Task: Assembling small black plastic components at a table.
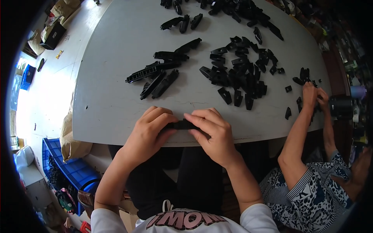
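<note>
1. A broad grey table with a smooth matte top [116, 105] fills most of the view; its near edge runs just in front of the person's lap.
2. A blue plastic crate [64, 163] stands on the floor to the left, below the table's edge, with a brown paper sack [70, 136] leaning between the crate and the table.
3. A co-worker in a patterned black-and-white top [311, 194] sits at the right, one forearm reaching up to the table's right edge, where the co-worker's hand [311, 93] rests among small black bits.
4. A loose heap of small black plastic clips [241, 72] lies in the middle of the table, well apart from the person's hands.
5. A cluster of long black ribbed plastic strips [159, 73] lies to the left of that heap, some overlapping.
6. The left hand [149, 130] is at the table's near edge, fingers curled and thumb tucked under, pinching the left end of a part.
7. The right hand [211, 132] mirrors it, fingers bent over the right end of the same part, closed on it.
8. The short black plastic piece [181, 124] is held between both hands just over the near edge of the table, only its middle showing.
</note>
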{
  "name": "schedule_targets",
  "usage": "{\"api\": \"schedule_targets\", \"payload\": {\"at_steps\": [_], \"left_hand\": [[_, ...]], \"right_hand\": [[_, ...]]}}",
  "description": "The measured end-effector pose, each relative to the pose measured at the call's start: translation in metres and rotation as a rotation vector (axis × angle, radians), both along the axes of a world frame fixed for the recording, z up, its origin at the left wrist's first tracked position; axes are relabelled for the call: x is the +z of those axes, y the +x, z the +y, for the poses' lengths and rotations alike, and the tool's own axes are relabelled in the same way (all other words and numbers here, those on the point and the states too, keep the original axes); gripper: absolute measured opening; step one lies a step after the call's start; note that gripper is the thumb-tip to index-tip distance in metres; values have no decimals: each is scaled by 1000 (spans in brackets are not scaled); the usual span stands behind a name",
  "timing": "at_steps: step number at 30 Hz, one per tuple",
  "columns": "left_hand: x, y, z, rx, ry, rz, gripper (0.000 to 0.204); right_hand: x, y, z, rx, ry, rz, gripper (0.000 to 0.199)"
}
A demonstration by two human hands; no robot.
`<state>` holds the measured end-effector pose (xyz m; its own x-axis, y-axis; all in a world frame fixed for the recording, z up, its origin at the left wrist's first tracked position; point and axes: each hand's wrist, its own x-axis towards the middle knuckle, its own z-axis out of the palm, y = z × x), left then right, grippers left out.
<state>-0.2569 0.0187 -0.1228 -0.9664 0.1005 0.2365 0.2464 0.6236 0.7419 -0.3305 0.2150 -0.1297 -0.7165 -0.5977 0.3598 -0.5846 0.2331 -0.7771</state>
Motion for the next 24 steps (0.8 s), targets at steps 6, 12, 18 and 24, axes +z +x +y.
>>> {"api": "schedule_targets", "payload": {"at_steps": [6, 12, 18, 24], "left_hand": [[-1, -1, -6, -23, 65, -41, 23], [-6, -2, -3, -96, 59, 68, 24], [10, -2, -8, 37, -202, 94, 24], [8, -40, -5, 337, -655, 199, 25]], "right_hand": [[10, -8, 15, 131, 139, 43, 42], [-11, 9, -4, 52, 2, 153, 38], [11, -4, 1, -327, 248, 351, 35], [5, -23, 9, -395, 664, 606, 38]]}}
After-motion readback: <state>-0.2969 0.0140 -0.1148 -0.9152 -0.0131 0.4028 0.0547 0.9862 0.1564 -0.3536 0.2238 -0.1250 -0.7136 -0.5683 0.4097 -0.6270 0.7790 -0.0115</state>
